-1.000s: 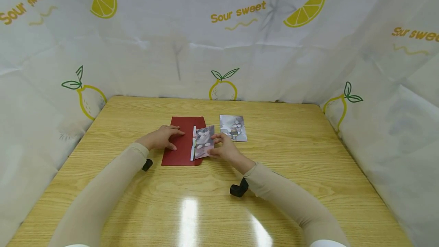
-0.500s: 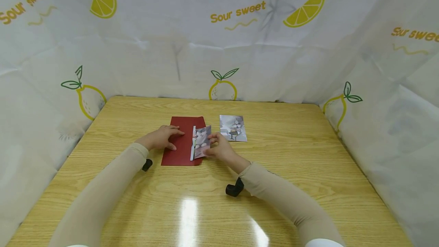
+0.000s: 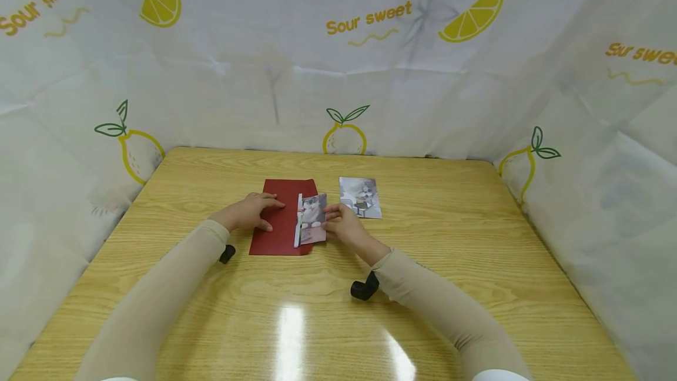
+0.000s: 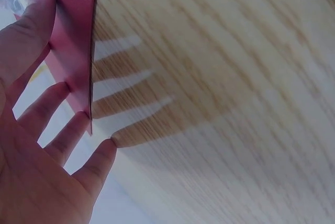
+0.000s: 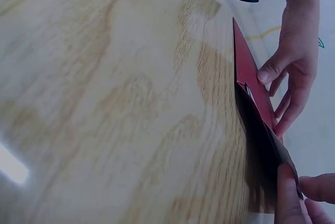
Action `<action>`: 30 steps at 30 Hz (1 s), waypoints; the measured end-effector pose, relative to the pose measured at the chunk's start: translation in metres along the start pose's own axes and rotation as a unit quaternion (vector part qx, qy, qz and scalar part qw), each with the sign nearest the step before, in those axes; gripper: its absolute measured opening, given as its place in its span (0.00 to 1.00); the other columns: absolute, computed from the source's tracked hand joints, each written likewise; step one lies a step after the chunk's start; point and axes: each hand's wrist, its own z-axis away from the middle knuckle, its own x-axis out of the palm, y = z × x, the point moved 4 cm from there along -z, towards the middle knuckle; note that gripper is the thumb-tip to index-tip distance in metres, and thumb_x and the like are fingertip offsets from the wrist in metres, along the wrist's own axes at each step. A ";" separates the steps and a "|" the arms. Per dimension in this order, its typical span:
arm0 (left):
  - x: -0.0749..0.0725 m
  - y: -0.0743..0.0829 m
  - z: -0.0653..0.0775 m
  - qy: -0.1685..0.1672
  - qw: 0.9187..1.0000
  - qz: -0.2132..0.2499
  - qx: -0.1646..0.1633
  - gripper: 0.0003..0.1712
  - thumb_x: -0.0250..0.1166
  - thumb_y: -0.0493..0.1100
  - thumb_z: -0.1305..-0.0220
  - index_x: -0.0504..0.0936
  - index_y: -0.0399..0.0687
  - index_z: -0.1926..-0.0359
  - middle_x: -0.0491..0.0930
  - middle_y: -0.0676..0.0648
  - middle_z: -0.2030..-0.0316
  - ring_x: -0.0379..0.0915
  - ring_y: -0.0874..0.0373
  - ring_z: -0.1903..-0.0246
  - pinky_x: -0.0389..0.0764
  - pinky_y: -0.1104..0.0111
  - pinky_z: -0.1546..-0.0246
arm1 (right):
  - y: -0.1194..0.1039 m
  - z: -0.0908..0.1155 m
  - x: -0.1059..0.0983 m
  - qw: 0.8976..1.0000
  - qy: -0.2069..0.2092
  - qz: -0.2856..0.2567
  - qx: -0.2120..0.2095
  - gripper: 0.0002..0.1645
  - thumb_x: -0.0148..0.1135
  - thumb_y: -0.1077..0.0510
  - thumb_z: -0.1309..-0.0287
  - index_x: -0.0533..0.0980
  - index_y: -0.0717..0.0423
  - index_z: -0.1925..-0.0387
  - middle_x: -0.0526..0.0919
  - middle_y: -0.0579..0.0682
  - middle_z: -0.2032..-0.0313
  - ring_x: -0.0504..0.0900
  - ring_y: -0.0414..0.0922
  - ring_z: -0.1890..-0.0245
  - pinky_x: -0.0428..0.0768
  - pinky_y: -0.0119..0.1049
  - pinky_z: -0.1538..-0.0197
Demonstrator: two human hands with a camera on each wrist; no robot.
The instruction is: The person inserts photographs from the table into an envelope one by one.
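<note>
A white cloth printed with lemons hangs round a wood-grained table, from twelve o'clock to both sides. On the table, toward eleven o'clock of its middle, lies a red envelope, plain and roughly rectangular, with a narrow flap-like margin along its three o'clock edge; its far side points to twelve. The left hand rests on the envelope's nine o'clock side, fingers spread wide, thumb toward four o'clock. The right hand comes in from four o'clock, narrowed, thumb and fingers pinching the edge of a photo. A loose photo lies on the table at two o'clock from the envelope, grey and white with a darker patch toward its six o'clock end. The held photo overlaps the envelope's three o'clock side: greyish above, pinker below, with small pale ovals between; whether any of it sits inside the envelope, I cannot tell. At its nine o'clock edge runs a thin white strip, flecked with green and pink alongside.
</note>
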 end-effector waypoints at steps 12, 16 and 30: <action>0.000 0.001 -0.001 -0.003 1.000 -0.003 0.000 0.36 0.69 0.45 0.40 0.69 0.48 0.32 0.54 0.36 0.27 0.45 0.33 0.29 0.62 0.45 0.34 | -0.006 -0.004 0.002 1.000 -0.007 -0.002 0.010 0.23 0.59 0.75 0.42 0.72 0.66 0.44 0.73 0.58 0.54 0.76 0.42 0.64 0.84 0.35 0.61; 0.000 0.002 -0.002 -0.001 1.000 -0.003 0.002 0.36 0.69 0.45 0.40 0.69 0.47 0.32 0.54 0.36 0.27 0.45 0.33 0.29 0.61 0.45 0.34 | -0.007 -0.006 0.004 1.000 -0.008 0.001 0.014 0.22 0.59 0.75 0.41 0.72 0.65 0.45 0.74 0.57 0.54 0.76 0.42 0.63 0.84 0.35 0.60; -0.001 0.003 0.000 -0.001 1.000 -0.002 -0.003 0.36 0.69 0.45 0.40 0.69 0.47 0.32 0.54 0.35 0.28 0.45 0.32 0.30 0.62 0.45 0.34 | -0.014 -0.010 0.016 0.999 -0.003 0.026 0.024 0.21 0.61 0.74 0.42 0.73 0.64 0.47 0.76 0.58 0.55 0.79 0.44 0.66 0.85 0.37 0.61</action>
